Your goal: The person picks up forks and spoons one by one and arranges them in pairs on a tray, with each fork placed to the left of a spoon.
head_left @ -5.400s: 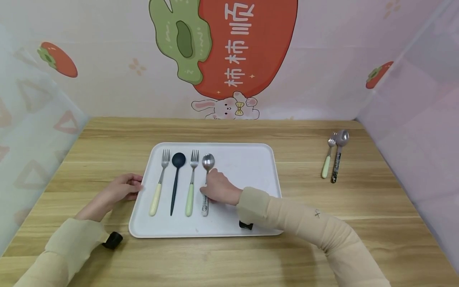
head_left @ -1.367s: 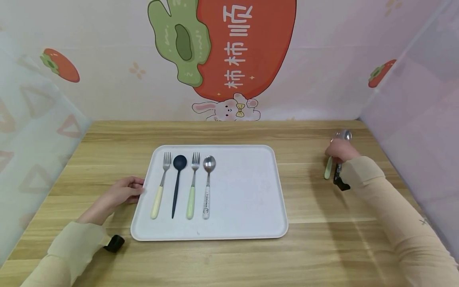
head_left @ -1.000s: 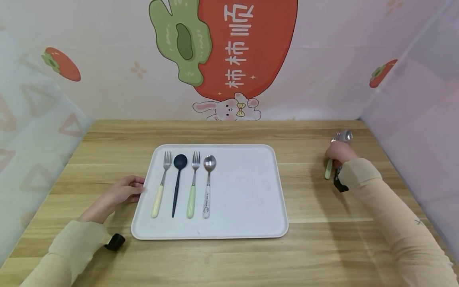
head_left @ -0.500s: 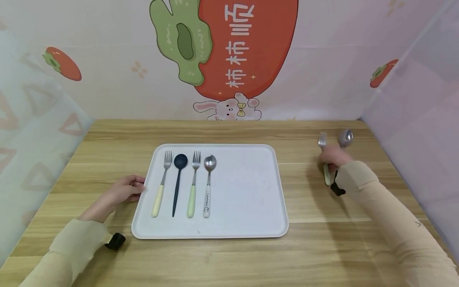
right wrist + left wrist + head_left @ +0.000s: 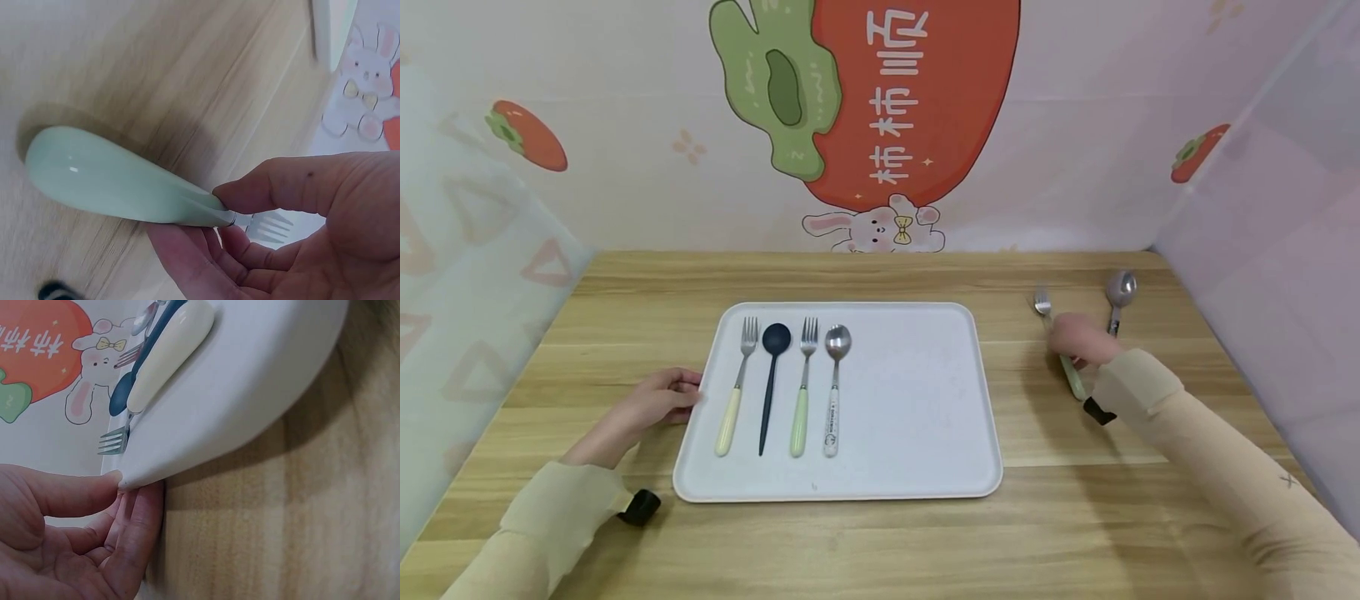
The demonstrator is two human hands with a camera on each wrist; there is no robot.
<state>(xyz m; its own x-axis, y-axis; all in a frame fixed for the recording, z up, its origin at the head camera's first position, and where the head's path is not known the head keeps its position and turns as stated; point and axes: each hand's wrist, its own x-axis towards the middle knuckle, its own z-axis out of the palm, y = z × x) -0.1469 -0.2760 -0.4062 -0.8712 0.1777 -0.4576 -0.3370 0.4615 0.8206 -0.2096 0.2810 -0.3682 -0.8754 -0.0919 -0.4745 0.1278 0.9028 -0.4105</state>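
In the right wrist view my right hand (image 5: 281,231) pinches a fork (image 5: 119,181) by the neck end of its pale green handle, thumb on one side and fingers on the other. The head view has this right hand (image 5: 1081,338) right of the tray, with the fork's tines pointing to the back. My left hand (image 5: 658,398) is at the left edge of the white tray (image 5: 917,400). Seen from the left wrist, its thumb lies on the rim and its fingers are beneath, gripping the edge. A spoon (image 5: 1122,288) with a dark patterned handle lies behind the right hand.
On the tray's left half lie, side by side, a cream-handled fork (image 5: 727,421), a black spoon (image 5: 776,340), a green-handled fork (image 5: 800,421) and a silver spoon (image 5: 838,343). The wooden table (image 5: 850,550) meets printed cloth walls at the back and sides.
The right hand left the silver spoon on the tray, went to the cutlery at right, and took the green-handled fork, moving it left, away from the dark-handled spoon. The left hand stayed put.
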